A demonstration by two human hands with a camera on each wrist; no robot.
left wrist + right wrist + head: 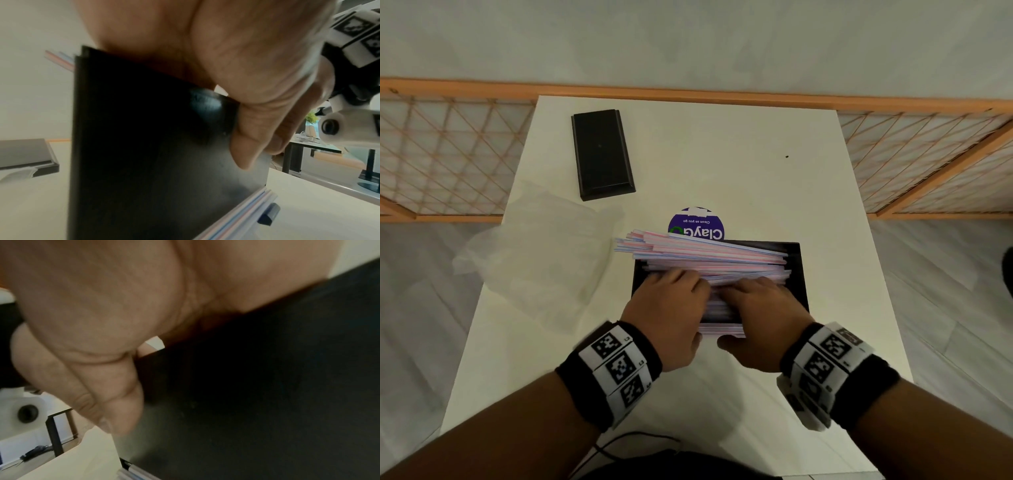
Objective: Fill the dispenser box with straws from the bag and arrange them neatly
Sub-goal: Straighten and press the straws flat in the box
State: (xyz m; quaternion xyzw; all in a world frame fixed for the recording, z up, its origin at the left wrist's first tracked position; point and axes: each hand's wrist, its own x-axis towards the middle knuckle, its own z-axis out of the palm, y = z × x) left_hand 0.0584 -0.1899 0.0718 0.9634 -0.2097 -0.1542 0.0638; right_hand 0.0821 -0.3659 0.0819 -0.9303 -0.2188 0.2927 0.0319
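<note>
We see both hands on the black dispenser box (796,270), which stands near the middle of the white table (722,154). The left hand (671,315) lies with its fingers over the straws (705,251) and its thumb against the box's near wall; the right hand (756,318) does the same just beside it, thumb low on the front. Each hand grips box and straws together (the wrist views show little beyond palm and dark wall). The pink, blue and white straws are piled in the box, slanting, their ends sticking out past its left edge. A few straws show at the box's bottom slot (246,209). The clear plastic bag (541,253) lies crumpled at the left, and the black lid (602,154) rests farther back.
</note>
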